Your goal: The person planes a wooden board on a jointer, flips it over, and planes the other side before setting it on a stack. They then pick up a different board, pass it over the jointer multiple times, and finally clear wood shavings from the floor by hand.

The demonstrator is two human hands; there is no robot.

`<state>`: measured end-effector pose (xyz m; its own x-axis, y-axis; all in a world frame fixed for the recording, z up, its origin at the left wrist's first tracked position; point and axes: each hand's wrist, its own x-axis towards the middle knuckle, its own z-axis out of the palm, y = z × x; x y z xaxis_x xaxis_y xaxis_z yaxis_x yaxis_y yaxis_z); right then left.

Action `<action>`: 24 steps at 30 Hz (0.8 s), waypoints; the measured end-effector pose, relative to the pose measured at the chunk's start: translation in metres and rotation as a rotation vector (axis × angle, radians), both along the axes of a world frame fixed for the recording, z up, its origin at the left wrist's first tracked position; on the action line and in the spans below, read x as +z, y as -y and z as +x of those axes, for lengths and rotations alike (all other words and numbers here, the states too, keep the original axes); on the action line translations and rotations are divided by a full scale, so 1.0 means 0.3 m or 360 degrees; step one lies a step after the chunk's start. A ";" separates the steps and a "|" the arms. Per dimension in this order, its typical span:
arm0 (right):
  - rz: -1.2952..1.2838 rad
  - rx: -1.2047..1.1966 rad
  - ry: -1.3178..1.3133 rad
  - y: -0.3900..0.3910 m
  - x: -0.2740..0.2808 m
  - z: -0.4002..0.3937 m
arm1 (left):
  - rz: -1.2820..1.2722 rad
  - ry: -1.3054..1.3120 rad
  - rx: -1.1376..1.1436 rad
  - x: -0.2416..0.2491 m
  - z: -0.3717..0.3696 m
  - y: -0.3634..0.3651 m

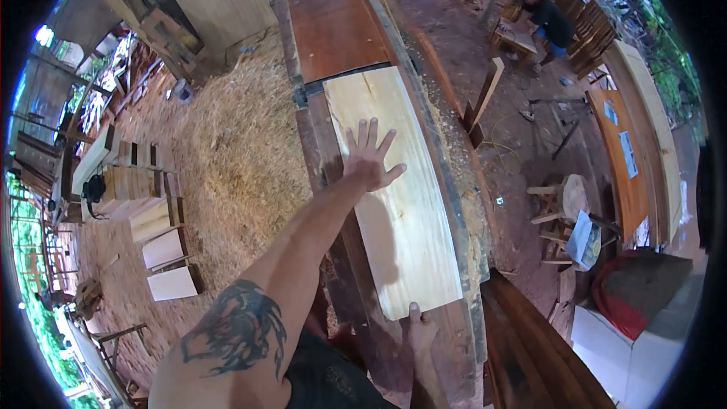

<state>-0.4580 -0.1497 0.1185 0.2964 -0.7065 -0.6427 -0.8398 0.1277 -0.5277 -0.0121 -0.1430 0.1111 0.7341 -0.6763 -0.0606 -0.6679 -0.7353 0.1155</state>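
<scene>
A pale wooden board (413,235) lies lengthwise on a long, worn bench (341,30). Its far end meets a dark slot (348,79) that crosses the bench top. My left hand (368,163) rests flat on the board's far half, palm down with fingers spread, and its tattooed arm reaches in from the lower left. At the near end of the board, my right hand (421,332) has its thumb up against the end edge. The other fingers curl low there and are mostly hidden.
Wood shavings (242,129) cover the floor on the left, beside stacked wooden blocks (155,220). Dark planks (530,348) lie close at the lower right. Stools (564,201) and leaning boards (625,159) stand farther right. Another person (547,23) bends over work at the back right.
</scene>
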 end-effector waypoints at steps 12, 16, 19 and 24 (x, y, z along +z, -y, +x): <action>0.0148 -0.0155 0.0201 0.005 0.041 0.182 | 0.0099 -0.0039 0.0027 0.021 0.149 0.019; 0.0458 -0.0481 0.0403 0.004 -0.058 0.139 | 0.0145 -0.0075 0.0050 0.030 0.175 0.027; 0.0276 -0.0662 0.0767 -0.016 -0.068 0.139 | 0.0138 -0.0077 0.0051 0.039 0.191 0.030; -0.0650 0.0407 0.1071 0.006 0.100 0.270 | 0.0096 -0.0056 0.0035 0.014 0.217 0.029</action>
